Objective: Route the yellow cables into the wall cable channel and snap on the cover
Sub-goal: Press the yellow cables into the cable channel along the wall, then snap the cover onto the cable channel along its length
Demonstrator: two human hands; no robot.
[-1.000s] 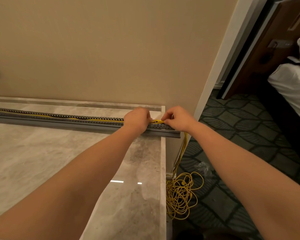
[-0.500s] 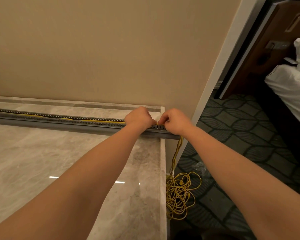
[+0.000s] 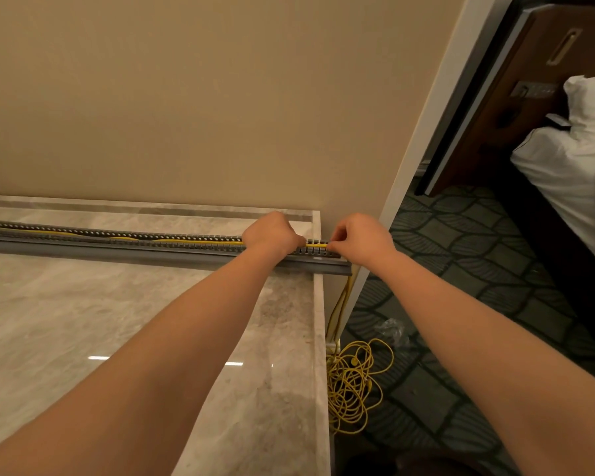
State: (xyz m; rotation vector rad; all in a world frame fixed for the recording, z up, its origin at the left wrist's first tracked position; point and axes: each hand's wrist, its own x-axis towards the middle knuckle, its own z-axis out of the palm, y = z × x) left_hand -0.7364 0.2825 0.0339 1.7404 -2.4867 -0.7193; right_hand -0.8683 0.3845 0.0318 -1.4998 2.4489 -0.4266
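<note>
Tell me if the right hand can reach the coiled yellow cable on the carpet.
Probably yes: the right hand is past the counter's edge, open air above the coiled yellow cable.

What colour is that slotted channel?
Grey: the slotted channel shows best in the head view.

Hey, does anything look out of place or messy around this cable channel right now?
Yes. A tangled heap of yellow cable lies on the carpet below the counter's end, not yet routed. A crumpled clear plastic wrapper sits on the floor beside it. The slotted channel has no cover on.
</note>
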